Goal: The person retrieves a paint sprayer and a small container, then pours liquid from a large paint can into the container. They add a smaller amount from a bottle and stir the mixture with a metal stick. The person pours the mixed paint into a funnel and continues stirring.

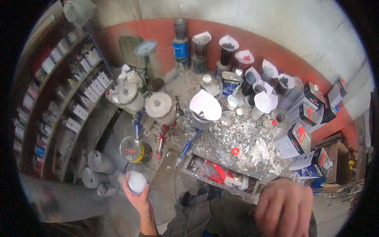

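Note:
My left hand (139,199) is wrapped round a small clear cup (137,183) of white liquid, held over the floor left of the workbench. Close to the camera, my right hand (283,207) is raised before the bench's front edge. It is slightly blurred, its fingers curled down and their tips hidden, so whatever it may hold does not show. Nearest the right hand lie a crumpled white rag (259,151) and an open drawer (213,173). A spray gun with a blue handle (190,143) hangs at the bench's front, a paper filter (205,104) in its cup.
The paint-spattered bench (225,136) carries several cups with paper filters at the back. Rectangular solvent cans (293,141) line its right side. Two lidded spray guns (160,106) hang at the left. Shelves of boxes (81,110) curve along the left wall; grey cans (100,162) stand on the floor.

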`<state>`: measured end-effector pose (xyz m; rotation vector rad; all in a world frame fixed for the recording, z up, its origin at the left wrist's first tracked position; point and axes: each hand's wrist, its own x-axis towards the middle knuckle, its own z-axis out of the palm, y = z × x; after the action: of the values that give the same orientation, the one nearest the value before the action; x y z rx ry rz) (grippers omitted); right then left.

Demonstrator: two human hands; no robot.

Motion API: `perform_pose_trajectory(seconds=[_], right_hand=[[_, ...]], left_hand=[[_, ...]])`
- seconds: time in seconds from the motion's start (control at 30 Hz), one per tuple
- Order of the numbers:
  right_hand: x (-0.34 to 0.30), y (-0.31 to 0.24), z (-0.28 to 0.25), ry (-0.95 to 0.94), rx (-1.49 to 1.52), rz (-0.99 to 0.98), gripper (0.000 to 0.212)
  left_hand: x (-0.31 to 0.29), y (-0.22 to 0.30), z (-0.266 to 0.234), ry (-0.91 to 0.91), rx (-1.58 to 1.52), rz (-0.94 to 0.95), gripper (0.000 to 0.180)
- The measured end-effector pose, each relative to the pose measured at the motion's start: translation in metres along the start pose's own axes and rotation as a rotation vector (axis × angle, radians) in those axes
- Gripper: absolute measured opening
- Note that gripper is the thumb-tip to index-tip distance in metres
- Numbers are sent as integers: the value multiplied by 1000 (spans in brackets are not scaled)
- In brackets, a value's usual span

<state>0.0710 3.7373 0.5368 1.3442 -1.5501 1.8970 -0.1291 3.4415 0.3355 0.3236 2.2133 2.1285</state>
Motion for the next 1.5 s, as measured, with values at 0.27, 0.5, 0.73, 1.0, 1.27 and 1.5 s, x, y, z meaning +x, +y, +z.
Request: perform_pose_trajectory(seconds=[0.27,0.5,0.73,1.0,1.27,1.5], right_hand=[[19,30,6,302,163,-137,27],[2,61,-66,144,4,-95,28],[17,178,-288,119,-1506,841,21],[21,294,-373,6,-1571,1652,38],[47,251,-398,477,-1236,1605,31],[-11,18,-308,1068,-906,1190,27]], left_hand=[[11,8,29,-20,-50,-31,81],[45,3,35,-65,-59,-98,84],[74,-14,32,-81,21,-76,89],[103,-20,35,-120,34,-56,87],[115,-19,43,-224,-104,-129,92],[102,-3,70,-505,-87,-35,83]])
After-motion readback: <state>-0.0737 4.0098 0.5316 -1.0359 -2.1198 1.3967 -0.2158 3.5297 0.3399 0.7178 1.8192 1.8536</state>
